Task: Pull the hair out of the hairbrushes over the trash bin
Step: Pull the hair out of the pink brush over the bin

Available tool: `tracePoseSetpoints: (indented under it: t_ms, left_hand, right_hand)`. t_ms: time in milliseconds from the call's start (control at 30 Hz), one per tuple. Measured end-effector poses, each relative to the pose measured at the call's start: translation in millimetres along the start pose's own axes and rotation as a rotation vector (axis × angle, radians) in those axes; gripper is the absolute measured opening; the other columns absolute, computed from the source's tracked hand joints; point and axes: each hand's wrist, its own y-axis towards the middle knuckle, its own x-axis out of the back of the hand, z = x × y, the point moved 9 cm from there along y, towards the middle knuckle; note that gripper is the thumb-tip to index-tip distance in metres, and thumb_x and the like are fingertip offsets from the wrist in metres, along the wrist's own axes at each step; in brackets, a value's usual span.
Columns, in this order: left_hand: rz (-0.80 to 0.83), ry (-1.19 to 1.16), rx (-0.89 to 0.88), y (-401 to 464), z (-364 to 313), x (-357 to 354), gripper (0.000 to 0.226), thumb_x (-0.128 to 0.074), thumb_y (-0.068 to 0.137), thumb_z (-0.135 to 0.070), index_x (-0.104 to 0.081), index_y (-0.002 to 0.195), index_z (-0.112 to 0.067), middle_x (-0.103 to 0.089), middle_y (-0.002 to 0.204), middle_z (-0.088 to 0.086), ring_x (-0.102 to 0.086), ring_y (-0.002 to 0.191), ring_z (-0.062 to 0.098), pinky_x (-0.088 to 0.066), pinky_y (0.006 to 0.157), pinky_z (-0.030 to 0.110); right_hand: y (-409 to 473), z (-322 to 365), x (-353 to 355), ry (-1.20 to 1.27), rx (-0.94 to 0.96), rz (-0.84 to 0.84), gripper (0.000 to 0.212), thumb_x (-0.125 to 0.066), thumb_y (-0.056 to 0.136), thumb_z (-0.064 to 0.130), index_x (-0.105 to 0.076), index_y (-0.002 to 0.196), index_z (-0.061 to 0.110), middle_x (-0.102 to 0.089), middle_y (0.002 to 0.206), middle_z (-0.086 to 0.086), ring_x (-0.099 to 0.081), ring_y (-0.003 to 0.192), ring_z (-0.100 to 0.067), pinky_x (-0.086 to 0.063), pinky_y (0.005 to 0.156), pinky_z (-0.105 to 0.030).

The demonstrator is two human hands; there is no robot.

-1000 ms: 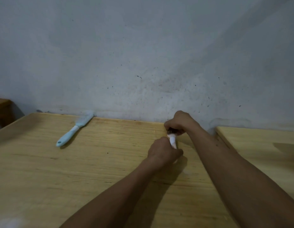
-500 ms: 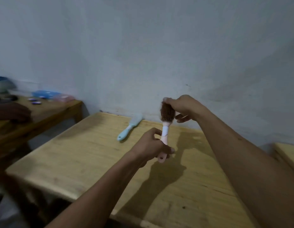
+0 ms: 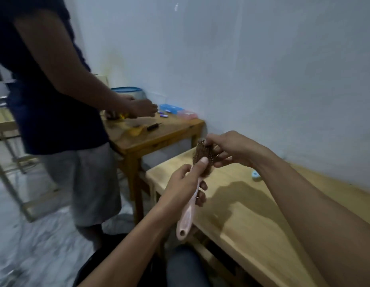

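My left hand (image 3: 183,183) grips the handle of a pink hairbrush (image 3: 187,217), held upright over the left end of a light wooden table (image 3: 237,216). Brown hair (image 3: 203,155) clogs the bristle head. My right hand (image 3: 231,149) pinches that hair at the top of the head. A light blue brush (image 3: 256,176) lies on the table by the wall, mostly hidden behind my right forearm. A dark round shape (image 3: 101,259) sits on the floor below my arms; I cannot tell whether it is the trash bin.
Another person (image 3: 55,100) in a dark shirt and grey shorts stands at left, hands over a second wooden table (image 3: 159,133) with small items, a blue-lidded bowl (image 3: 128,92) and a pill box (image 3: 173,109). A white wall runs behind. My knee (image 3: 186,268) shows at the bottom.
I lifted the pink brush off the table and turned left. The view swung from the wall to the table's left end, bringing the other person into sight. My right hand stays at the bristles.
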Motion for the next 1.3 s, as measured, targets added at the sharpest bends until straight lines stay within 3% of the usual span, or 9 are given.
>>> tracePoseSetpoints:
  t_ms: [100,200,333,533,667,900,1100,1200,1300]
  left_hand:
    - [-0.182,0.123,-0.097,-15.4,6.3,59.3,0.042,-0.058,0.097,-0.054,-0.065,0.103,-0.013,-0.058,0.071,0.004,-0.050,0.052,0.018,-0.036,0.049,0.030]
    - [-0.376,0.490,-0.202,-37.5,6.4,115.5,0.032,-0.057,0.095,-0.058,-0.063,0.084,-0.029,-0.064,0.065,-0.015,-0.059,0.061,0.006,-0.041,0.056,0.025]
    - [-0.546,0.811,-0.181,-66.4,18.0,170.2,0.037,-0.055,0.094,-0.059,-0.057,0.083,-0.024,-0.065,0.070,-0.004,-0.064,0.072,0.016,-0.046,0.062,0.035]
    - [-0.568,1.050,-0.104,-97.4,61.1,218.2,0.032,-0.052,0.095,-0.061,-0.045,0.086,-0.031,-0.054,0.064,-0.008,-0.056,0.064,0.015,-0.036,0.052,0.032]
    - [-0.519,1.175,-0.072,-113.8,92.5,234.7,0.036,-0.046,0.096,-0.063,-0.048,0.091,-0.028,-0.062,0.072,-0.002,-0.062,0.067,0.022,-0.039,0.053,0.034]
    - [-0.552,1.103,-0.006,-146.4,138.3,262.3,0.032,-0.048,0.099,-0.057,-0.038,0.085,-0.030,-0.047,0.057,-0.007,-0.060,0.062,0.020,-0.039,0.054,0.036]
    - [-0.630,1.031,0.256,-176.8,183.3,310.9,0.036,-0.051,0.098,-0.056,-0.040,0.079,-0.027,-0.058,0.068,0.001,-0.059,0.067,0.025,-0.039,0.059,0.038]
    - [-0.757,0.907,0.304,-197.5,196.7,330.2,0.045,-0.051,0.099,-0.055,-0.042,0.074,-0.018,-0.057,0.065,0.005,-0.058,0.065,0.025,-0.045,0.065,0.043]
    - [-0.786,0.832,0.258,-189.9,186.1,325.4,0.050,-0.052,0.099,-0.053,-0.047,0.077,-0.009,-0.056,0.064,0.007,-0.056,0.063,0.023,-0.042,0.063,0.043]
  right_hand:
    - [8.3,8.2,-59.6,-0.106,0.031,0.176,0.024,-0.069,0.089,0.027,-0.072,0.100,0.007,-0.076,0.089,-0.011,-0.077,0.070,-0.025,-0.062,0.063,-0.031]
    - [13.3,22.2,-109.2,-0.306,0.199,0.275,0.026,-0.070,0.091,0.027,-0.072,0.116,0.018,-0.075,0.104,-0.005,-0.077,0.091,-0.023,-0.064,0.074,-0.034]
    - [3.3,36.7,-177.0,-0.521,0.480,0.384,0.028,-0.075,0.089,0.020,-0.079,0.112,0.035,-0.074,0.105,0.007,-0.069,0.096,-0.007,-0.056,0.080,-0.025]
    - [-4.0,6.2,-254.8,-0.727,0.566,0.455,0.022,-0.078,0.089,0.017,-0.083,0.108,0.027,-0.079,0.101,0.005,-0.066,0.090,-0.004,-0.045,0.073,-0.007]
    - [-4.2,-24.0,-285.1,-0.738,0.542,0.479,0.013,-0.081,0.086,0.019,-0.085,0.098,0.023,-0.076,0.089,0.005,-0.067,0.088,-0.008,-0.048,0.073,-0.018]
    - [5.5,-53.7,-297.4,-0.572,0.389,0.429,0.009,-0.073,0.094,0.028,-0.080,0.091,0.023,-0.064,0.076,0.016,-0.067,0.083,-0.011,-0.058,0.088,-0.038]
    - [34.3,-45.0,-256.9,-0.281,0.172,0.138,0.019,-0.060,0.102,0.018,-0.076,0.104,0.008,-0.073,0.088,-0.006,-0.073,0.080,-0.019,-0.060,0.067,-0.030]
    - [34.5,-37.1,-264.8,-0.370,0.200,0.263,0.015,-0.064,0.102,0.022,-0.076,0.101,0.015,-0.073,0.085,-0.003,-0.072,0.074,-0.015,-0.057,0.061,-0.024]
    - [22.0,-63.9,-298.8,-0.487,0.179,0.384,0.010,-0.068,0.099,0.022,-0.076,0.099,0.017,-0.072,0.091,-0.004,-0.071,0.078,-0.014,-0.063,0.074,-0.032]
